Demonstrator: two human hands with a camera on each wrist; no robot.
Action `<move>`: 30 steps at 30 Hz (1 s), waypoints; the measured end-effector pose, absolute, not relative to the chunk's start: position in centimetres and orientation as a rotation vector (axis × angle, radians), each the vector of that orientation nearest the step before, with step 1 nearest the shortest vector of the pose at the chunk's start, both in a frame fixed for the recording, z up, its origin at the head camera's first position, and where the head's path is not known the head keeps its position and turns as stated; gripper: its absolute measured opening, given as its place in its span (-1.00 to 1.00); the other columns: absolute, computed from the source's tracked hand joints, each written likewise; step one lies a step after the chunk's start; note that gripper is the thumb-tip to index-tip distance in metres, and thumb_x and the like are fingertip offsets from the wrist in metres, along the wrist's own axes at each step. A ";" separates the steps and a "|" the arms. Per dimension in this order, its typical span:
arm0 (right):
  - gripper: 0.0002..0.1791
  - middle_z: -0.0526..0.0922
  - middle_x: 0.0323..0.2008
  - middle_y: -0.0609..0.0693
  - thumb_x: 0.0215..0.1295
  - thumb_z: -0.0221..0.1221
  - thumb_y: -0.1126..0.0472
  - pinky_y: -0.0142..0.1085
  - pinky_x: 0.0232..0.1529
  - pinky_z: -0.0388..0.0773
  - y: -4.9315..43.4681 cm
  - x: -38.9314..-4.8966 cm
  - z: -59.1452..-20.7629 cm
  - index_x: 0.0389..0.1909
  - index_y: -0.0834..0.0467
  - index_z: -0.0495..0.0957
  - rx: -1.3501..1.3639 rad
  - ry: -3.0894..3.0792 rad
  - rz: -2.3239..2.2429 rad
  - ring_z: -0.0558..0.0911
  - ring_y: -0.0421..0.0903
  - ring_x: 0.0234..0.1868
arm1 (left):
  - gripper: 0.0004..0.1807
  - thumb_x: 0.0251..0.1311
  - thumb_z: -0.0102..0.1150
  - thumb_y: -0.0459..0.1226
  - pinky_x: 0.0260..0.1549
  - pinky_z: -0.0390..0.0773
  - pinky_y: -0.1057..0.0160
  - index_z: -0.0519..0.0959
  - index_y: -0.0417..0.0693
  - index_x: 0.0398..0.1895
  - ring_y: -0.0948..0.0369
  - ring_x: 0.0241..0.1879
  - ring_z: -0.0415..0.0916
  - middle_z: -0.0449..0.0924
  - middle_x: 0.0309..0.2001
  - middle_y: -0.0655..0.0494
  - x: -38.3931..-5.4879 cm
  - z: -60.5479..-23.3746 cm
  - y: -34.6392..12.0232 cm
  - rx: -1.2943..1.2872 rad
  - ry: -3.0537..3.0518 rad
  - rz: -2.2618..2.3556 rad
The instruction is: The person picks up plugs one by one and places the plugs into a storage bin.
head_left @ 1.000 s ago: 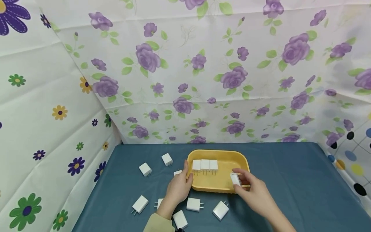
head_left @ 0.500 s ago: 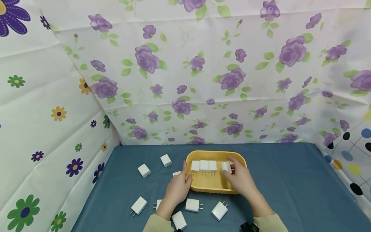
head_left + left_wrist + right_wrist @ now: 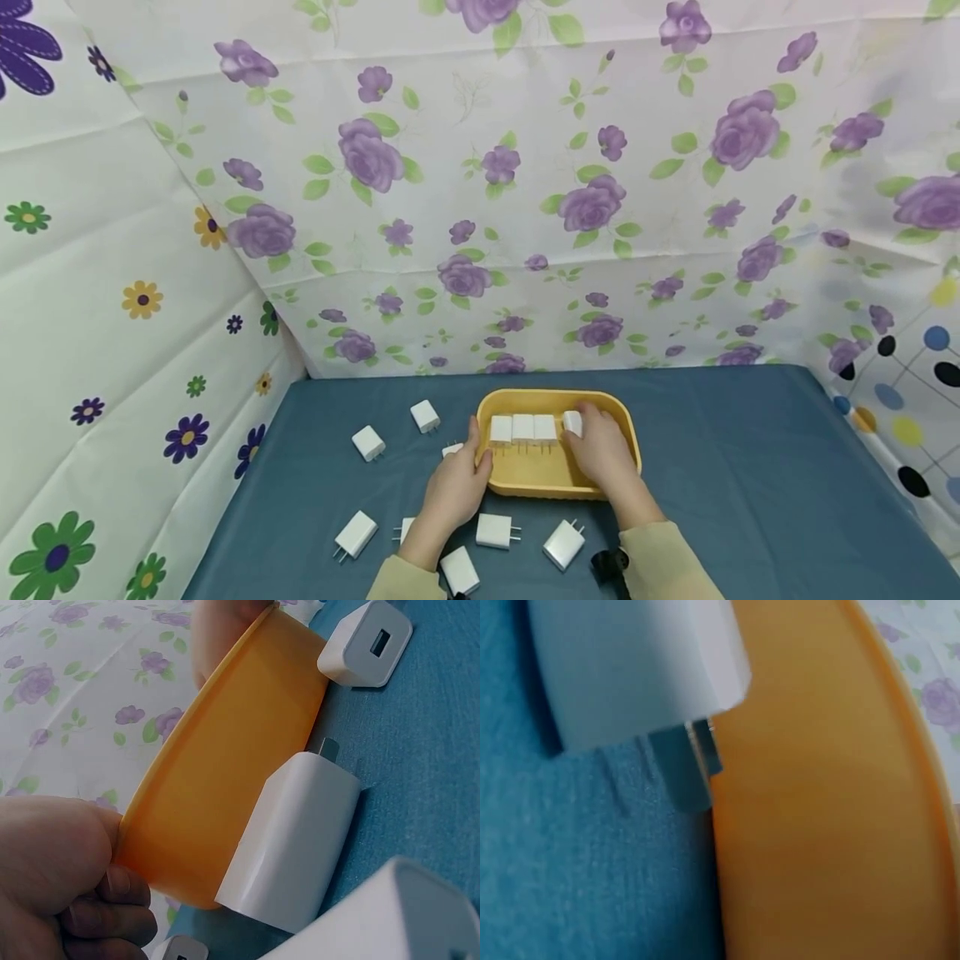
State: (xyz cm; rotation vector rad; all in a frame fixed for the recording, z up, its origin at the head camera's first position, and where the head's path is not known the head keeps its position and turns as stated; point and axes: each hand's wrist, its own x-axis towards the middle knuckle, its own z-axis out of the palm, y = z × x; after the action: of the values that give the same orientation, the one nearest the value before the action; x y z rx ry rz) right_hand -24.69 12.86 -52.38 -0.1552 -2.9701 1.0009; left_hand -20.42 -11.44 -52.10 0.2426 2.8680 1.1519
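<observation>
My left hand [image 3: 452, 490] grips the left end of a yellow plastic tray [image 3: 551, 490]. In the left wrist view, its thumb lies at the tray's rim and the fingers curl below. Inside the tray, three white plug chargers [image 3: 522, 429] stand side by side, prongs toward me. To the right of that row my right hand [image 3: 606, 452] holds another white charger [image 3: 573, 422] low in the tray, a small gap from the row. The right hand covers part of that charger and its prongs. The right wrist view shows only a charger outside the tray [image 3: 832, 787], not the hand.
Several loose white chargers lie on the blue cloth [image 3: 720, 467]: two at the back left [image 3: 368, 443], one partly behind the left hand, others in front of the tray, such as one near its right front [image 3: 564, 545]. Flowered sheets [image 3: 525, 208] enclose the back and sides.
My right hand has carried its charger leftward from the tray's right front rim to beside the row, lowering it into the tray. The left hand keeps its hold on the tray.
</observation>
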 end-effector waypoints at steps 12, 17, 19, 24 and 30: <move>-0.36 0.60 0.16 0.37 0.34 0.42 0.18 0.16 0.20 0.56 12.8 -24.8 -52.8 0.32 0.44 0.51 -0.087 -2.945 1.013 0.61 0.27 0.14 | -0.26 0.66 0.04 -0.16 -0.69 0.14 0.23 0.05 -0.25 0.72 0.23 -0.75 0.19 0.32 -0.68 0.14 -20.6 -52.2 -11.5 0.240 2.872 1.147; -0.37 0.63 0.12 0.34 0.26 0.45 0.27 0.14 0.20 0.55 12.9 -24.7 -53.0 0.30 0.42 0.53 -0.032 -2.932 1.021 0.60 0.23 0.11 | -0.26 0.67 0.02 -0.15 -0.70 0.15 0.24 0.05 -0.25 0.72 0.24 -0.76 0.19 0.32 -0.69 0.15 -20.7 -52.4 -11.5 0.244 2.871 1.143; -0.35 0.62 0.16 0.35 0.27 0.45 0.25 0.15 0.23 0.54 12.9 -24.7 -53.1 0.33 0.42 0.51 -0.037 -2.935 1.039 0.59 0.24 0.14 | -0.26 0.67 0.03 -0.15 -0.70 0.15 0.23 0.05 -0.26 0.72 0.24 -0.76 0.19 0.32 -0.69 0.15 -20.7 -52.5 -11.6 0.244 2.874 1.139; -0.32 0.61 0.20 0.35 0.28 0.46 0.23 0.17 0.23 0.53 12.8 -24.7 -53.3 0.36 0.41 0.49 -0.041 -2.940 1.040 0.60 0.25 0.15 | -0.26 0.66 0.03 -0.15 -0.70 0.14 0.24 0.06 -0.25 0.72 0.24 -0.76 0.18 0.32 -0.70 0.17 -20.7 -52.6 -11.6 0.241 2.879 1.134; -0.29 0.60 0.26 0.36 0.29 0.47 0.26 0.19 0.27 0.51 12.7 -24.6 -53.1 0.41 0.39 0.48 0.017 -2.940 1.014 0.58 0.30 0.25 | -0.26 0.66 0.04 -0.14 -0.70 0.12 0.24 0.07 -0.24 0.72 0.25 -0.77 0.16 0.31 -0.70 0.18 -20.8 -52.5 -11.5 0.237 2.883 1.129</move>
State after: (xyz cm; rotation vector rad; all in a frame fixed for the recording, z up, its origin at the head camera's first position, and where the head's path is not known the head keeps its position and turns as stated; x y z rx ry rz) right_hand -24.58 12.67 -53.05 0.0172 -2.9400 1.0138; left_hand -20.77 -11.53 -52.46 0.2369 2.8832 1.1293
